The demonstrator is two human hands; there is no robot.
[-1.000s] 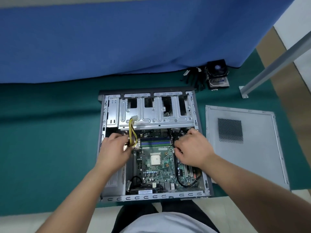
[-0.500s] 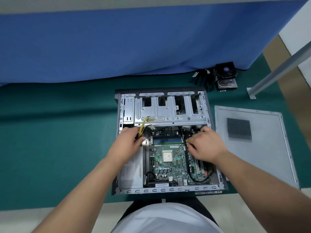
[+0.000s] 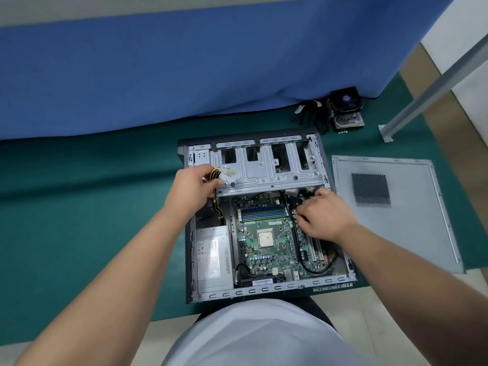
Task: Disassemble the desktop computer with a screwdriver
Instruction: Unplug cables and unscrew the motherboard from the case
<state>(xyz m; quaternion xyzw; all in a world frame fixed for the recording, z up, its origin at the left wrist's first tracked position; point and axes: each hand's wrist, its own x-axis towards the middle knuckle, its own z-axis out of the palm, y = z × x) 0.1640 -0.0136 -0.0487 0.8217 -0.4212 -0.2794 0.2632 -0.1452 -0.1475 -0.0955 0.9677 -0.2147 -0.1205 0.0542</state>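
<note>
My left hand (image 3: 194, 187) has lifted the yellow-black power cable (image 3: 217, 173) above the drive cage (image 3: 266, 171), fingers gripping it; my right hand (image 3: 323, 216) fingers curl onto the motherboard (image 3: 266, 247) edge, grasp unclear.

No text is showing clearly enough to read anywhere in the frame. A white label on the grey power supply (image 3: 214, 256), in the lower left of the open computer case (image 3: 188, 260), is carrying rows of small print and what may be marks, all too blurred to make out. A narrow white barcode sticker (image 3: 262, 282) is lying along the lower edge of the green motherboard (image 3: 266, 257), its characters too tiny to read. Faint white lettering is sitting just below the blue memory sticks (image 3: 262, 212), also illegible.
</note>
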